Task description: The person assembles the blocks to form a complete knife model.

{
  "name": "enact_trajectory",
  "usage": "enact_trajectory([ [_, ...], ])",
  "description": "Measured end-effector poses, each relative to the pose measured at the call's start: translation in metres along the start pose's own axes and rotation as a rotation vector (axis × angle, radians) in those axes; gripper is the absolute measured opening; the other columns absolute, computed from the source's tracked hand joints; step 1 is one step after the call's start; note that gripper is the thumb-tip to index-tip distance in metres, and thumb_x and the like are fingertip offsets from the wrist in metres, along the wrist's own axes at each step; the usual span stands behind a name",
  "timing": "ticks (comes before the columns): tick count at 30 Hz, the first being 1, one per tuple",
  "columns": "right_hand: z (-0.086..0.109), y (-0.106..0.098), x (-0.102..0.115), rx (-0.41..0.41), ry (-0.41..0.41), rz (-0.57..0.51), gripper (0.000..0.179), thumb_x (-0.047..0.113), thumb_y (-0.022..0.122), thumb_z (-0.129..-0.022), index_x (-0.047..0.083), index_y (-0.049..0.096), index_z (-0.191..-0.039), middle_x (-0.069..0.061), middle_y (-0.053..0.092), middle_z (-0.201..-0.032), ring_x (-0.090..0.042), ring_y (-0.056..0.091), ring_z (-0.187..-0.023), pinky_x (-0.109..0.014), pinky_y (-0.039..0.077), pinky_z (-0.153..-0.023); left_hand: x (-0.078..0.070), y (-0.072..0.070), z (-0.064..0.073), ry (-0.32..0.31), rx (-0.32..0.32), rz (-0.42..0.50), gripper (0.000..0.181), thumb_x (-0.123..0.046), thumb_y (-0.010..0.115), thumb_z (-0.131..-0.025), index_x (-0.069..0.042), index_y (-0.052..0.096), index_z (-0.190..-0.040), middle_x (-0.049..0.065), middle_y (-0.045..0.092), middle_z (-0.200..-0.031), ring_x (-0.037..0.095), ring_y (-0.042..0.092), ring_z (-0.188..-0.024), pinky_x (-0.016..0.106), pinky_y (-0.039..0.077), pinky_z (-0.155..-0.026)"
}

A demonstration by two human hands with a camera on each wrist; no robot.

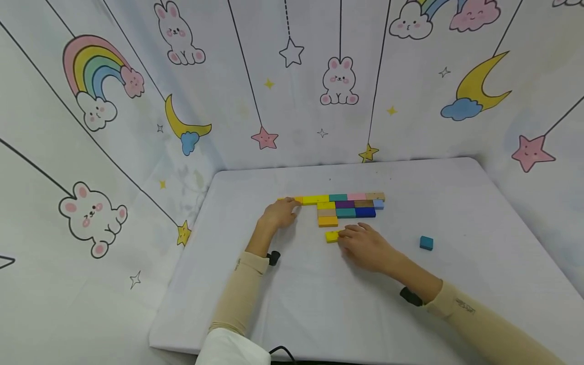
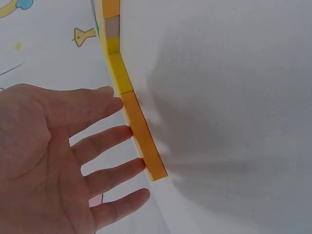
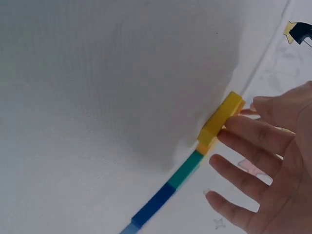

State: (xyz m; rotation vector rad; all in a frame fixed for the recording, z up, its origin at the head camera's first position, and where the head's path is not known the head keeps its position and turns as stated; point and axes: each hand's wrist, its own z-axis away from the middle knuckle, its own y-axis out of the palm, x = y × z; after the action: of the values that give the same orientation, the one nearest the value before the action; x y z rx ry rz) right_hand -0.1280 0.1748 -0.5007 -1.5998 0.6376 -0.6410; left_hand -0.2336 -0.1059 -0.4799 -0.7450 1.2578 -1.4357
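Observation:
My left hand (image 1: 280, 213) is at the left end of a long row of coloured wooden blocks (image 1: 316, 199). In the left wrist view, its extended fingertips touch the side of an orange block (image 2: 145, 136), which abuts a yellow block (image 2: 120, 73). Lower on the table, my right hand (image 1: 365, 247) has its fingers at the right end of a separate yellow block (image 1: 331, 236). The right wrist view has the index and middle fingertips against that block, the fingers loosely extended and the thumb apart from it. An orange-yellow block (image 1: 328, 221) lies just beyond it, at the bottom of the grouped blocks.
Shorter rows sit against the long one, with a purple block (image 1: 344, 204), a dark blue block (image 1: 365, 212) and a light blue block (image 1: 378, 204) among them. A lone teal block (image 1: 426, 243) lies to the right on the white-covered table (image 1: 483, 304). Patterned cloth (image 1: 301, 111) hangs behind.

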Motion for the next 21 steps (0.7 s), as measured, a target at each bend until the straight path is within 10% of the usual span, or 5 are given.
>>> enact_trajectory([
  [21, 0.014, 0.002, -0.016, -0.013, 0.035, 0.019, 0.033, 0.026, 0.075, -0.098, 0.007, 0.073, -0.125, -0.011, 0.07, -0.134, -0.035, 0.059, -0.132, -0.063, 0.041, -0.114, -0.012, 0.005, -0.005, 0.107, -0.008, 0.022, 0.05, -0.021, 0.055, -0.109, -0.024, 0.047, -0.158, 0.006, 0.031, -0.17, 0.027, 0.034, -0.154, 0.051, 0.037, -0.121],
])
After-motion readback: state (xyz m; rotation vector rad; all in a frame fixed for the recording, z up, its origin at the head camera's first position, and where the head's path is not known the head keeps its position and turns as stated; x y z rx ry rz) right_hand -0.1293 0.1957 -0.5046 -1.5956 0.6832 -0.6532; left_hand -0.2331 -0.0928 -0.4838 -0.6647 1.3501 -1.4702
